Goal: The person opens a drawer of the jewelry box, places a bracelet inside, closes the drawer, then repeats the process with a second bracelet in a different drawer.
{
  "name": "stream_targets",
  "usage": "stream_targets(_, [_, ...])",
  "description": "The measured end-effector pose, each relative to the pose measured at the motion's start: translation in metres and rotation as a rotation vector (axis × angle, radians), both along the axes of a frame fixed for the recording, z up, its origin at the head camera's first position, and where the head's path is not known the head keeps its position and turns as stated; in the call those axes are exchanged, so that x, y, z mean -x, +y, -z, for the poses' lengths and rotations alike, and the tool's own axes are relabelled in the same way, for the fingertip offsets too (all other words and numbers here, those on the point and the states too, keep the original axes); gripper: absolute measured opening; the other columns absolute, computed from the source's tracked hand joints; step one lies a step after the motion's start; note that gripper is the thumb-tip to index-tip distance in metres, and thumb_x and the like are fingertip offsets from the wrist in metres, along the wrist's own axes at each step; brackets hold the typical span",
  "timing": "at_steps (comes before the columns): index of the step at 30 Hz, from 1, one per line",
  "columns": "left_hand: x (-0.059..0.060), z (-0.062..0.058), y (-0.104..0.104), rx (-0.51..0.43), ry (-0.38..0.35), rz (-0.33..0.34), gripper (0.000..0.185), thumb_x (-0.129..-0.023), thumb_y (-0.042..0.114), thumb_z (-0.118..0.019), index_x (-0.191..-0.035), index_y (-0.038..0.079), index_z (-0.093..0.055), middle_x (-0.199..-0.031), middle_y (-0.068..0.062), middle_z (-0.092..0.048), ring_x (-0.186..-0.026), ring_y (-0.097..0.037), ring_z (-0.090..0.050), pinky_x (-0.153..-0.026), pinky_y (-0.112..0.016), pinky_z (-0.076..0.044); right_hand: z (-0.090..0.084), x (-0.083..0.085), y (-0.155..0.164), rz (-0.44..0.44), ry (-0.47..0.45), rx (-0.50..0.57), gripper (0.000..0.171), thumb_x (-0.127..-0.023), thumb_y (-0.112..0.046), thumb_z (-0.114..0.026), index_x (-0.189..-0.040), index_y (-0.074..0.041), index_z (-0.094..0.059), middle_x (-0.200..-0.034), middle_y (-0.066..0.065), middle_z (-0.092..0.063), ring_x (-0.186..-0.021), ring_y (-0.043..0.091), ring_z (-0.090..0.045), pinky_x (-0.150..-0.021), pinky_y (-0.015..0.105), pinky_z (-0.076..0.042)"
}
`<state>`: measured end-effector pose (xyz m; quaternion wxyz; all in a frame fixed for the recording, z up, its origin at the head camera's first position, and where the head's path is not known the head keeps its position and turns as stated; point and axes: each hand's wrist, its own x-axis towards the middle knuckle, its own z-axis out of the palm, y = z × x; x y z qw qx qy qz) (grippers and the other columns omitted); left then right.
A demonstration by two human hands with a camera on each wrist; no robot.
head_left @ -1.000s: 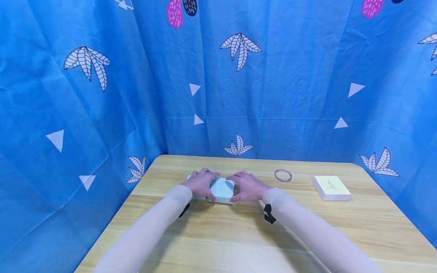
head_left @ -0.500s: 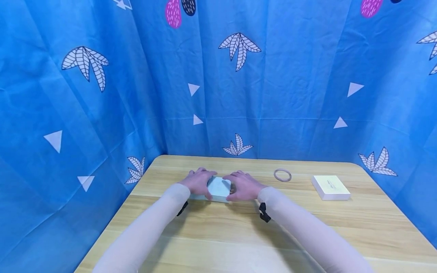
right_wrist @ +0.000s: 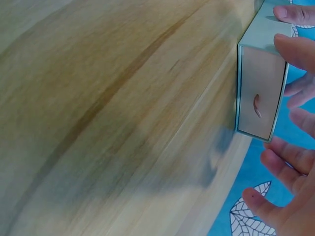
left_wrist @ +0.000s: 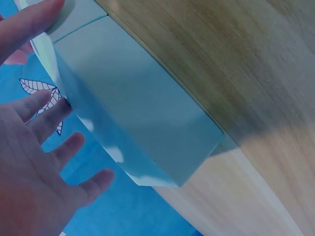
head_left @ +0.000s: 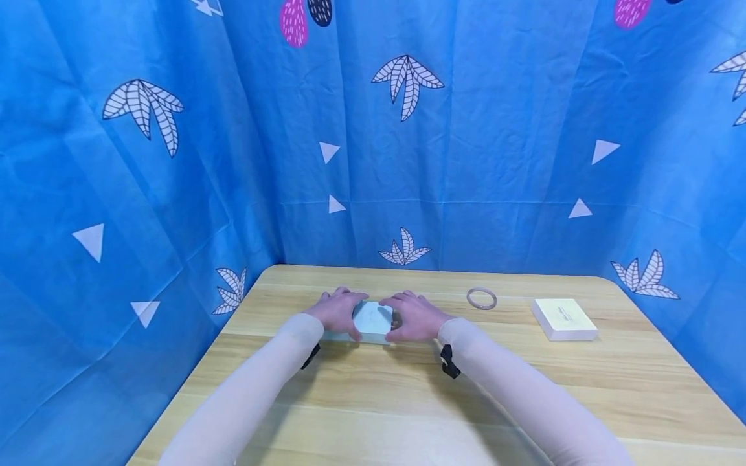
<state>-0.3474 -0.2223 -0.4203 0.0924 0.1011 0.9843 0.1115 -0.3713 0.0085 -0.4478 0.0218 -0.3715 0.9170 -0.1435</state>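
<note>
1. Farthest left, under the left palm, a left section (left_wrist: 133,98) in pale blue-green carries the line of the work on to the left. A thin seam (left_wrist: 81,29) parts it from the next piece; from where I stand I can't tell whether these are two boxes or two parts of one.

2. The left hand (head_left: 339,312) comes over the top, thumb in front and a finger at the back edge, the others spread. It holds the work around the seam, at the left end of the middle piece.

3. Between the hands sits the pale blue-green box (head_left: 373,320), low on the wooden table (head_left: 384,395). Taken with the left section, its long axis runs sideways, from one hand toward the other, and I'd judge that line is what any push or pull would turn on.

4. The right hand (head_left: 416,317) mirrors the left, thumb in front and a fingertip by the back corner, holding the right end. It is the nearer hand to the end panel (right_wrist: 258,83), whose small pull loop (right_wrist: 257,106) faces right, toward the palm.

5. Past the right hand, well apart from the work, a thin ring (head_left: 482,298) lies flat.

6. Farthest right is a yellow-topped white box (head_left: 564,319), untouched.
</note>
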Motion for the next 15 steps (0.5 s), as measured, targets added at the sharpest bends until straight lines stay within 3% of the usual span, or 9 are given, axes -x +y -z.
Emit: stream_targets(15, [0.0000, 0.0000, 0.0001, -0.005, -0.010, -0.021, 0.102, -0.063, 0.045, -0.094, -0.152, 0.029, -0.046, -0.151, -0.006, -0.048, -0.135, -0.031, -0.039, -0.116, -0.064, -0.027, -0.0027, -0.0033, 0.0013, -0.011, -0.013, 0.028, 0.081, -0.079, -0.053, -0.078, -0.149, -0.024, -0.049, -0.150, 0.004, -0.051, -0.136, 0.028, -0.045, -0.111, 0.060, -0.036])
